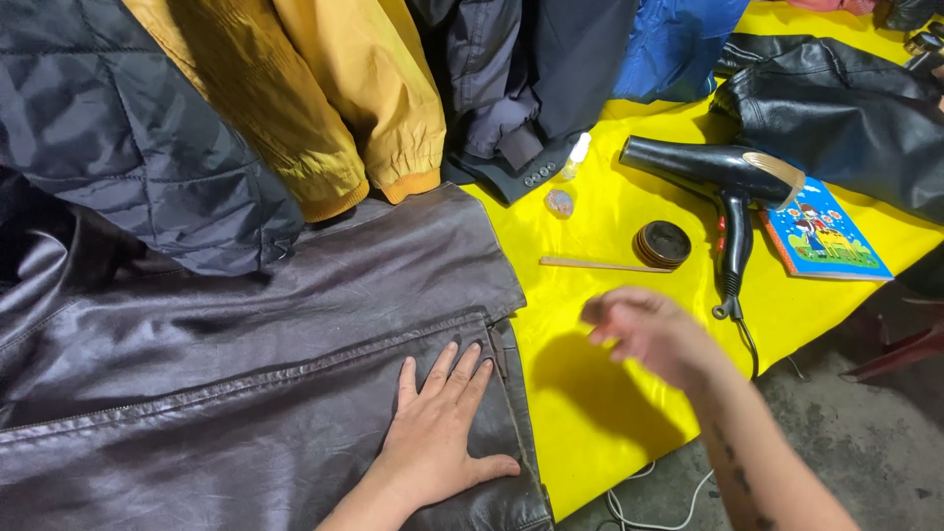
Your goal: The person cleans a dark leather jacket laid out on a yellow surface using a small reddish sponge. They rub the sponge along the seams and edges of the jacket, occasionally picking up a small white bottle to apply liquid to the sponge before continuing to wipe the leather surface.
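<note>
A dark brown leather jacket (246, 344) lies flat across the left of a yellow cloth (610, 393). My left hand (440, 428) rests palm down on the jacket near its front edge, fingers spread. My right hand (649, 332) hovers blurred above the yellow cloth, fingers loosely curled, holding nothing that I can see. Beyond it lie a thin wooden stick (600, 265) and a round dark tin (662, 243). A black hair dryer (723, 177) lies further right.
A black quilted jacket (128, 128), a mustard yellow jacket (334, 88), dark and blue garments (551, 69) and a black leather jacket (846, 118) hang or lie at the back. A colourful booklet (826, 236), a small stone (559, 203) and a floor cable (639, 506) are near.
</note>
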